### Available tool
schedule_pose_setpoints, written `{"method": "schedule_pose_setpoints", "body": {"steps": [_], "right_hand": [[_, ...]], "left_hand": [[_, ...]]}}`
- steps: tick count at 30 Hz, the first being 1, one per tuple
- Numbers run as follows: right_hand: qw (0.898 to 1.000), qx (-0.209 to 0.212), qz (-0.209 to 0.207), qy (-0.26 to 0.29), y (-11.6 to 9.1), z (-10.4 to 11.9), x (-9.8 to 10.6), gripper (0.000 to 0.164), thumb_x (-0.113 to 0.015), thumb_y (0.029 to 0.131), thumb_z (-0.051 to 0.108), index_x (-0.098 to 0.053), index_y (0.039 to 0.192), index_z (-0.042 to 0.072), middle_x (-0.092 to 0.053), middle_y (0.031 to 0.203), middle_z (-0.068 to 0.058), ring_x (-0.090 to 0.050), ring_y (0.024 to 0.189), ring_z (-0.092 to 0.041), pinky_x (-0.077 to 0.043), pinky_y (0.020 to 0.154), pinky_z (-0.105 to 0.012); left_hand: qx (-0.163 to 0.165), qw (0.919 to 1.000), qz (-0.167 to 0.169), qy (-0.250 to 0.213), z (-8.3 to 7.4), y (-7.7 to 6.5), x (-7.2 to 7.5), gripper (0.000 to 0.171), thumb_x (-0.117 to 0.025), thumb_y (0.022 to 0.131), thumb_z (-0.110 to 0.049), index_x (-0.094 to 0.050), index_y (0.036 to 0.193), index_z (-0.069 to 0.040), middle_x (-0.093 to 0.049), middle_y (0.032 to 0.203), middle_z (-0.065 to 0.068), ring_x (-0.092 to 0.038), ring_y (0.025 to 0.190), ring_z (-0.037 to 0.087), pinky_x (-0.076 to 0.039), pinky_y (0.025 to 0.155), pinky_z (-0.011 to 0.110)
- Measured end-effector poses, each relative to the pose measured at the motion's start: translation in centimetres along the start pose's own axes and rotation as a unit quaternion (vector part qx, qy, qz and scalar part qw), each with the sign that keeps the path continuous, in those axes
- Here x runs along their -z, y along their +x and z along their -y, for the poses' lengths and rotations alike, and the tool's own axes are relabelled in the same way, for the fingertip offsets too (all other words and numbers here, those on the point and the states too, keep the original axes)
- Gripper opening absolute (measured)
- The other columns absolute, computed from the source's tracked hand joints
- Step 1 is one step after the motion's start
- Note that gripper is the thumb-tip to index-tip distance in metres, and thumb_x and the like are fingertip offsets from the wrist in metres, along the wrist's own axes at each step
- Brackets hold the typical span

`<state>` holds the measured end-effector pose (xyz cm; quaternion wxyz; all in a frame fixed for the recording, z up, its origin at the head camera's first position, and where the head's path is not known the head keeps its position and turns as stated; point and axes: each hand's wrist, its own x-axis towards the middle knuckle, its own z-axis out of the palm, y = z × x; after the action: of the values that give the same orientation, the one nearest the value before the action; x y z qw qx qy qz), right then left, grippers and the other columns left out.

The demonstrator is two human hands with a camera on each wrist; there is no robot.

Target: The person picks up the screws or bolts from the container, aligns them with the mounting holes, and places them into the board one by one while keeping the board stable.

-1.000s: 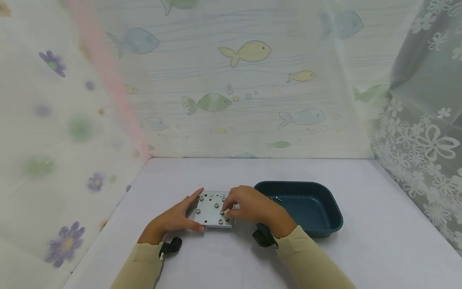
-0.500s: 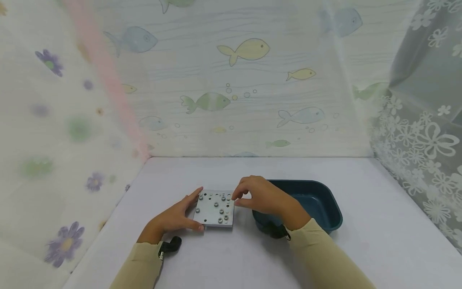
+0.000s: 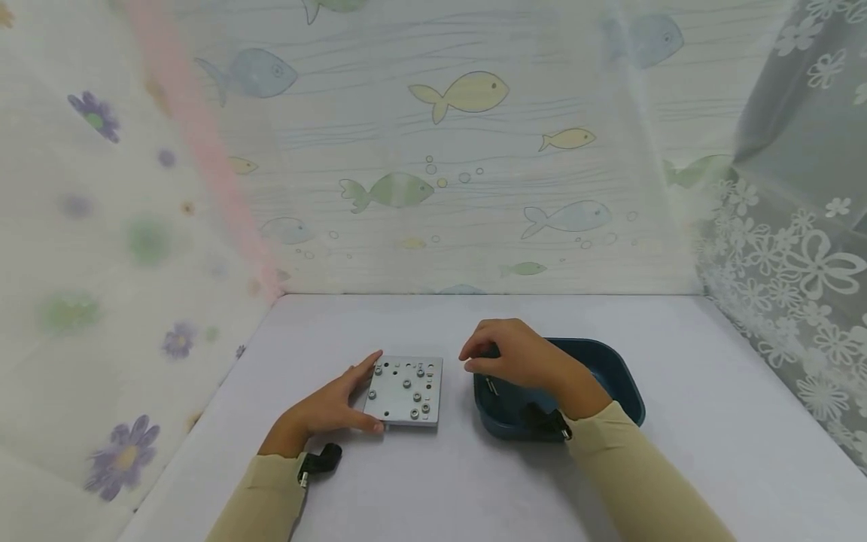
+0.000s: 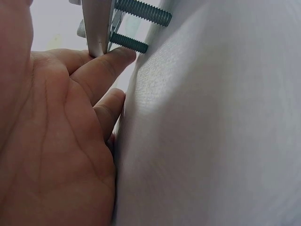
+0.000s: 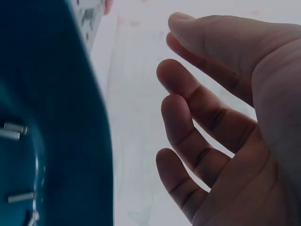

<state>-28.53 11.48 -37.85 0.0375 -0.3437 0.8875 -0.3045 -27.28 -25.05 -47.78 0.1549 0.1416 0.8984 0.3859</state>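
Note:
A silver metal plate (image 3: pixel 400 399) with holes and several socket-head bolts (image 3: pixel 407 384) lies in the middle of the table in the head view. My left hand (image 3: pixel 328 406) holds its left side, the thumb at the near corner and a finger at the far one. Threaded bolt shanks (image 4: pixel 143 12) stick out below the plate's edge (image 4: pixel 98 28) in the left wrist view, beside my fingers. Over the left part of a dark blue tray (image 3: pixel 626 376) hovers my right hand (image 3: pixel 524 361). Its fingers are loosely bent, and nothing shows between them in the right wrist view (image 5: pixel 225 108).
Small metal pieces (image 5: pixel 21 197) lie on the tray's floor. White cloth covers the table (image 3: pixel 379 324), and patterned curtains (image 3: pixel 474 188) stand behind and at both sides. A black wrist camera (image 3: pixel 321 459) sits on the left wrist.
My right hand has left the bolts at the plate's right side and moved right and away, up over the tray. The left hand and the plate have stayed put.

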Motion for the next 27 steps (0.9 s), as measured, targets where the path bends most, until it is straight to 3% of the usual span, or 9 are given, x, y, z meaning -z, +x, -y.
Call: {"method": "schedule_pose_setpoints", "body": {"steps": [6,15,27], "right_hand": [[1.000,-0.003,0.000,0.002,-0.6,-1.7,0.7,0.014,-0.076,0.096,0.025,-0.077,0.108,0.033,-0.068,0.103,0.018,-0.064,0.096,-0.004,-0.057,0.086,-0.029],[0.999,-0.030,0.002,0.018,-1.6,-3.6,1.7,0.018,-0.075,0.096,0.027,-0.079,0.113,0.023,-0.071,0.107,0.015,-0.064,0.099,-0.009,-0.056,0.088,-0.034],[0.999,-0.047,0.024,-0.003,-2.1,-5.9,2.6,0.021,-0.075,0.096,0.025,-0.078,0.116,0.018,-0.075,0.112,0.008,-0.066,0.101,-0.012,-0.057,0.091,-0.038]], "left_hand": [[0.007,1.0000,-0.003,-0.001,0.2,0.2,-0.1,0.131,-0.094,0.061,-0.052,-0.016,0.165,-0.043,-0.035,0.168,-0.003,0.005,0.162,0.036,0.001,0.126,0.067],[0.005,0.9999,0.004,-0.011,0.1,0.0,0.0,0.131,-0.095,0.062,-0.050,-0.016,0.166,-0.041,-0.033,0.168,-0.003,0.006,0.162,0.037,0.002,0.125,0.067],[0.016,0.9998,0.000,-0.013,-0.3,-0.3,0.0,0.130,-0.096,0.061,-0.048,-0.017,0.165,-0.043,-0.032,0.169,-0.003,0.005,0.161,0.038,0.001,0.124,0.069]]}}
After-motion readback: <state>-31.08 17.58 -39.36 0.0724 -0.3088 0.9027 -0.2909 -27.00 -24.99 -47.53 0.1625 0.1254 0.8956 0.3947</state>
